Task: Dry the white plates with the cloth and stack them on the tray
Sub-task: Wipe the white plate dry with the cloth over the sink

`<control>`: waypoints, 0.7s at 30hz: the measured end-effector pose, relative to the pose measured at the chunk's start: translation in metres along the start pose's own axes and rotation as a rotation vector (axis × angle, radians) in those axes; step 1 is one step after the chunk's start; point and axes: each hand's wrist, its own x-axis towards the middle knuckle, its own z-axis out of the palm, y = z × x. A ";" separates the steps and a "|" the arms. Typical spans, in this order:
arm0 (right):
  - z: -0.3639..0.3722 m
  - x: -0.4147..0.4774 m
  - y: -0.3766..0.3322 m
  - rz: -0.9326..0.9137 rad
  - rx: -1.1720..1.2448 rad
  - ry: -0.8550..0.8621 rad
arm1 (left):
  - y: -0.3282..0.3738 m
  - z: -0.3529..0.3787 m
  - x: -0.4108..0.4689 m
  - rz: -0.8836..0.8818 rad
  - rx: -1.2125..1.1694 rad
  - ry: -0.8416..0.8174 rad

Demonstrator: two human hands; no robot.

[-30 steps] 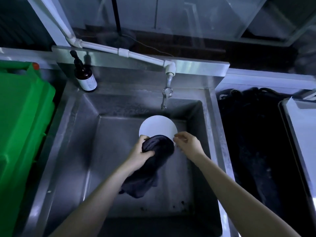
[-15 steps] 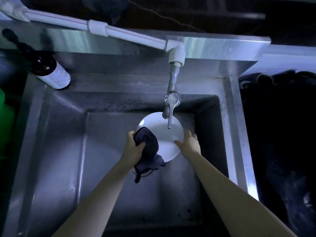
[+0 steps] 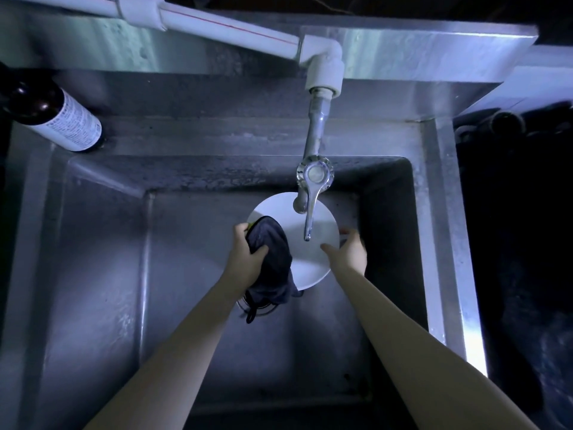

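A round white plate [image 3: 305, 259] is held over the steel sink [image 3: 93, 274], just below the tap. My right hand [image 3: 348, 252] grips its right rim, thumb on the face and fingers behind. My left hand [image 3: 246, 254] grips a dark cloth [image 3: 269, 259] and presses it against the plate's left side. The cloth's loose end hangs down below the plate. The tray is out of view.
A metal tap [image 3: 311, 187] hangs from a white pipe [image 3: 217, 26] right above the plate. A dark bottle [image 3: 59, 116] with a white label stands on the sink's back left ledge. A dark bin [image 3: 521, 243] lies to the right of the sink.
My head has leaned closer over the sink. The plate has turned from tilted up to face me more flatly under the tap. The cloth has shifted to the plate's left side.
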 end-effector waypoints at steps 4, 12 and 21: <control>-0.005 -0.005 0.004 0.025 0.061 -0.026 | -0.001 -0.002 -0.009 0.012 -0.025 0.016; -0.020 -0.035 0.010 0.104 0.412 -0.212 | 0.006 -0.014 -0.048 0.063 -0.024 0.085; -0.077 -0.116 0.011 -0.086 0.505 -0.272 | 0.026 -0.057 -0.128 0.271 0.156 0.265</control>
